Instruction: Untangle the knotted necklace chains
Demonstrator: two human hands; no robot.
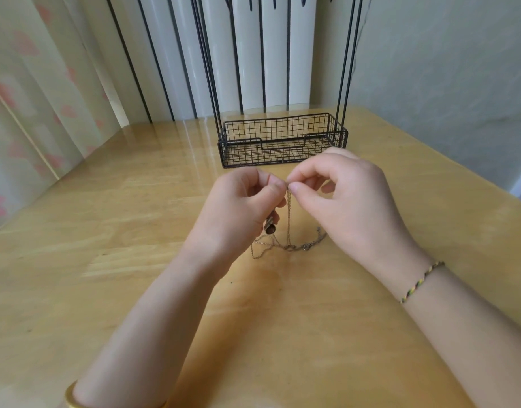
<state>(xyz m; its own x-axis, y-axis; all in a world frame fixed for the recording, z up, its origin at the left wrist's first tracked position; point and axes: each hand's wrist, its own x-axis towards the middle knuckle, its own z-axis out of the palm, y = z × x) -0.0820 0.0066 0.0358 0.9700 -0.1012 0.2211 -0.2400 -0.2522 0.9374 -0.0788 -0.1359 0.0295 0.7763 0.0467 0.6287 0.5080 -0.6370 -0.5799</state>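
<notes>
1. A person's left hand [244,201] and right hand [341,201] met above the middle of a wooden table [121,231], each pinching the top of the fine necklace chains [289,219] between thumb and forefinger, the other fingers curled.
2. The fingertips of both hands all but touched at the pinch point, raised off the tabletop.
3. Bare tabletop lay open to the left of the hands and between the forearms toward the person; the table's right edge ran diagonally close behind the right wrist.
4. A black wire basket [283,128] stood just beyond the hands near the table's far edge, its tall rods rising past white vertical panels [253,54].
5. A curtain [32,83] bordered the table's left side, and a plain wall [444,69] the right.
6. The chains hung nearly upright from the pinch down to the table, long axis vertical.
7. The slack lay on the wood below, spread left to right, one loop reaching left and a clasp end trailing right under the right hand.
8. A small dark pendant [270,228] dangled beneath the left palm, clear of the table.
9. A braided bracelet [421,281] circled the right wrist; a gold bangle [72,399] showed on the left forearm.
</notes>
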